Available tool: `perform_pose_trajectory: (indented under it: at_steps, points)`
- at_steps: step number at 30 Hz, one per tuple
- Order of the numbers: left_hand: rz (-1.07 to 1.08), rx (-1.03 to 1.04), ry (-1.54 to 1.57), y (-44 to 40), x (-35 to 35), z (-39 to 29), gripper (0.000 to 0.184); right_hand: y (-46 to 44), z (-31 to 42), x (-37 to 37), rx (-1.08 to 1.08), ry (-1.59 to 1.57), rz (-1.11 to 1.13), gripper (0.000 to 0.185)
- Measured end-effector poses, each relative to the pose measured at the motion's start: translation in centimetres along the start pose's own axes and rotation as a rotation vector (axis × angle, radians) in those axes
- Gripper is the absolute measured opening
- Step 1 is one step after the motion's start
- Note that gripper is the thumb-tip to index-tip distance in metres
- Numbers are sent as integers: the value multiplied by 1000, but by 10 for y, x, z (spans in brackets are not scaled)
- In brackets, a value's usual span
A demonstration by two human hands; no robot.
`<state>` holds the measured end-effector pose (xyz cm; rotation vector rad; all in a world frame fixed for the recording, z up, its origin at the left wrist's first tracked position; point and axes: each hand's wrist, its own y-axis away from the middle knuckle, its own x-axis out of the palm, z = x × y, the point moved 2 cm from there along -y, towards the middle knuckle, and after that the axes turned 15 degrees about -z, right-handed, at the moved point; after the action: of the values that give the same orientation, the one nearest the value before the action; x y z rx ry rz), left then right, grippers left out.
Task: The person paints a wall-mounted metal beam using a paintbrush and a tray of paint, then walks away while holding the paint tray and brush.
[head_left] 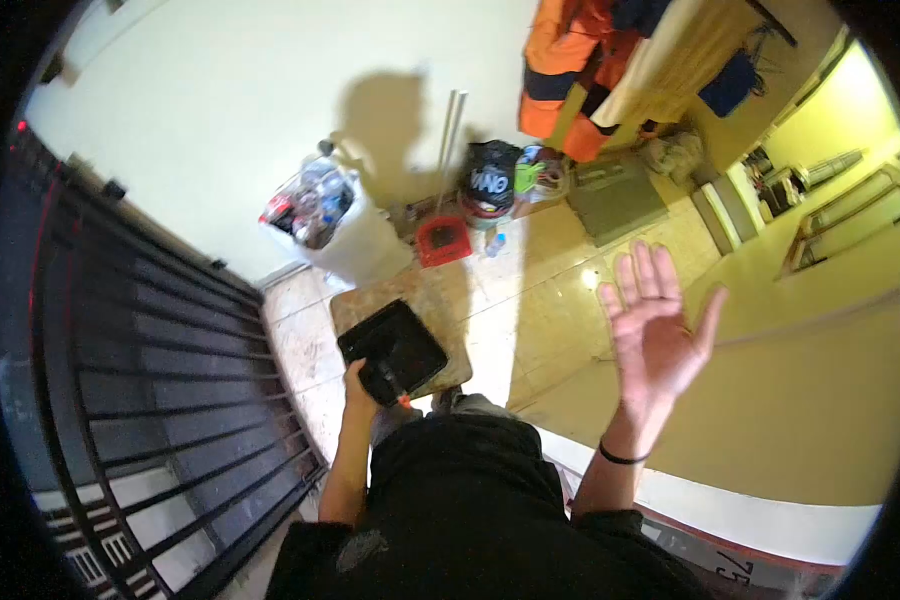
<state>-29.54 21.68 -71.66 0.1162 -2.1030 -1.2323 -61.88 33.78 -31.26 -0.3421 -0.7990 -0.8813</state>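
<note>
A square black tray [422,338] lies over a worn wooden board [455,355] in front of me. My left hand [358,388] is at the tray's near left edge, closed on it, with some of its fingers hidden. Inside the tray rests a dark tool [390,375] with an orange-red end; its kind is hard to make out. Up at the right, away from the tray, my right hand [658,330] is raised palm toward me, fingers stretched out and thumb apart, holding nothing. A dark band circles that wrist.
Beyond the board stand a white sack [365,245] full of bottles, a red dustpan [443,241] and a black bag [491,172]. Black metal bars [190,372] line the left side. Orange clothing [555,70] hangs at the back. A yellowish wall [810,400] runs along the right.
</note>
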Motion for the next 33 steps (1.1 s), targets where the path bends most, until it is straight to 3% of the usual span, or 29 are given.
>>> perform_pose_trajectory:
  at_steps: [2, 4, 6, 7, 9, 10, 11, 12, 13, 14, 16, 20, 21, 23, 24, 25, 26, 28, 30, 33]
  points:
    - [-26, 109, 67, -26, -29, 8, 45, -19, -9, 3, 328, -181, 153, 82]
    - [-78, 166, 95, -8, -26, 4, 46, -27, -14, 6, 391, -229, 173, 83]
    - [-384, 135, 15, 9, -32, 1, 52, -38, -23, 4, 482, -296, 253, 85]
    - [-392, 145, 22, -1, -52, 2, 52, -40, -26, 6, 494, -302, 258, 85]
    - [-535, 757, -345, -9, -91, -6, 64, -38, -30, 13, 530, -272, 207, 84]
    - [-603, 634, -182, 49, -32, -23, 65, -38, -34, 17, 577, -275, 215, 84]
    - [-362, 668, -142, 82, -2, -34, 73, -36, -38, 18, 559, -263, 239, 86]
    - [167, 568, 225, 115, 39, -45, 82, -33, -45, 21, 568, -252, 270, 90]
    - [340, 477, 339, 149, 75, -51, 97, -28, -54, 25, 578, -239, 279, 92]
    - [502, 362, 439, 183, 111, -57, 111, -23, -60, 27, 575, -230, 289, 95]
    - [696, 343, 342, 210, 159, -62, 132, -22, -79, 36, 592, -193, 302, 100]
    - [1030, 127, 366, 237, 198, -52, 154, 13, -83, 61, 569, -207, 231, 111]
    - [1036, 117, 365, 238, 201, -50, 154, 18, -84, 63, 559, -204, 228, 111]
    - [1092, 167, 251, 239, 204, -47, 154, 33, -96, 74, 532, -183, 605, 112]
    - [1206, 199, 227, 226, 204, -35, 157, 40, -101, 74, 513, -140, 654, 117]
    - [1263, 377, 165, 213, 212, -23, 152, 45, -108, 77, 487, -81, 740, 118]
    - [1274, 349, 164, 212, 221, -12, 152, 51, -124, 80, 470, -76, 834, 118]
    - [1136, 410, -69, 220, 230, 7, 141, 53, -140, 71, 454, -79, 931, 119]
    - [958, 519, -274, 232, 228, 19, 131, 58, -144, 58, 236, 188, 967, 125]
    - [768, 623, -366, 220, 231, 31, 121, 71, -141, 54, 227, 319, 930, 130]
